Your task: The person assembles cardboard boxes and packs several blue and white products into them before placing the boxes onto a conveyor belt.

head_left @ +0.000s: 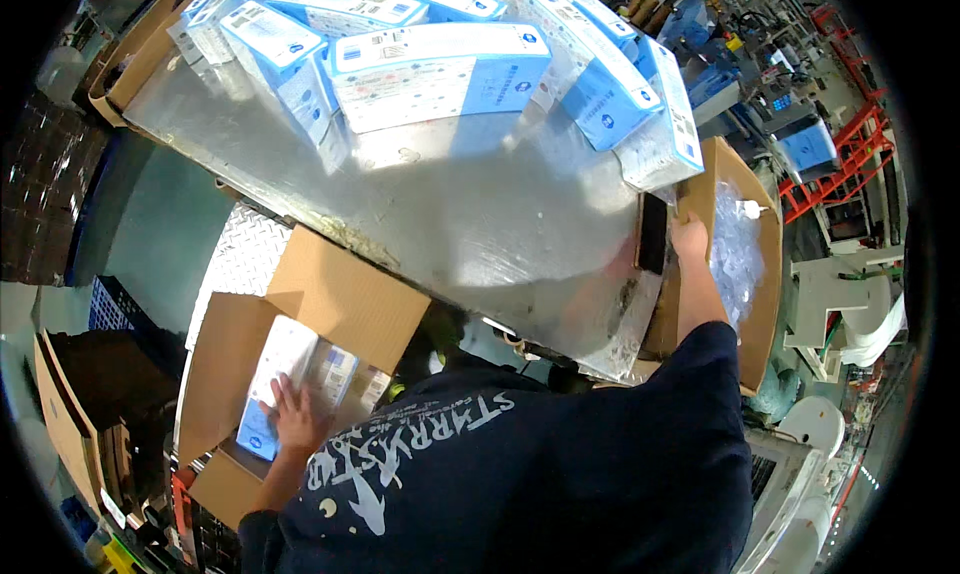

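At the lower left, my left hand (292,414) lies with fingers spread on a white and blue printed box (260,424). That box sits beside another printed box (332,371) inside an open cardboard carton (228,359). My right arm reaches to the right end of the metal table. There my right hand (688,238) is closed at the wall of a second cardboard carton (703,189), which holds clear plastic bags (737,249). Its fingertips are hard to make out. A dark phone-like slab (652,233) lies on the table just left of this hand.
Several white and blue boxes (440,74) stand along the far side of the metal table (450,204). Below the table's left edge is a patterned metal plate (250,249). A blue crate (110,304) and flattened cardboard (70,424) are at the far left. Red steps (845,159) rise at the right.
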A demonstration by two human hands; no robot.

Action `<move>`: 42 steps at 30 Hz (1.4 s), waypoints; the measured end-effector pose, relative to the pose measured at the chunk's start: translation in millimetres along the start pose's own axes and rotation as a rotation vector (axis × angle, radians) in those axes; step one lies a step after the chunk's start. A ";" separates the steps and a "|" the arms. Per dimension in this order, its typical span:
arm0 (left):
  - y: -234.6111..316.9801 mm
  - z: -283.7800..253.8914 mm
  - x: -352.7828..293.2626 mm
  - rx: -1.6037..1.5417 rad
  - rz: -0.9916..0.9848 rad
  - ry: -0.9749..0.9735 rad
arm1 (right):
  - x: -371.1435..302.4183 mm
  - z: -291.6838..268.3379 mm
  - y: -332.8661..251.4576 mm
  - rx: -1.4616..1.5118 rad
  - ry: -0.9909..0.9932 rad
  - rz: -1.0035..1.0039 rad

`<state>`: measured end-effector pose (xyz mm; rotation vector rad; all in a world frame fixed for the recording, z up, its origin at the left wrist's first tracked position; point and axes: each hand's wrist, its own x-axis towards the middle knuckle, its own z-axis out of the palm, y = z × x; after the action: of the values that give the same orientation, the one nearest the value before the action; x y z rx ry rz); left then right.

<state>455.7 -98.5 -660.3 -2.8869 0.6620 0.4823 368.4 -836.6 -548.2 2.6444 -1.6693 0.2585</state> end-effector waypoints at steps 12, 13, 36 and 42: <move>43.6 -115.2 108.9 -0.801 0.058 -0.321 | 2.3 -87.0 -92.4 -0.313 -0.059 -0.263; 53.4 -141.9 104.4 -0.734 0.063 -0.274 | -8.9 -86.6 -104.9 -0.059 -0.287 -0.380; -42.6 57.6 -61.1 -0.014 0.119 -0.674 | -45.6 -88.7 -387.6 -0.149 -0.168 -1.217; -38.0 9.5 -42.5 -0.322 0.018 -0.375 | -74.9 -100.6 -312.8 -0.166 -0.115 -0.992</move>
<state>433.8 -45.6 -652.4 -2.9443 0.5928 1.1938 603.7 -624.6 -433.1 2.9763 -0.2149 -0.0527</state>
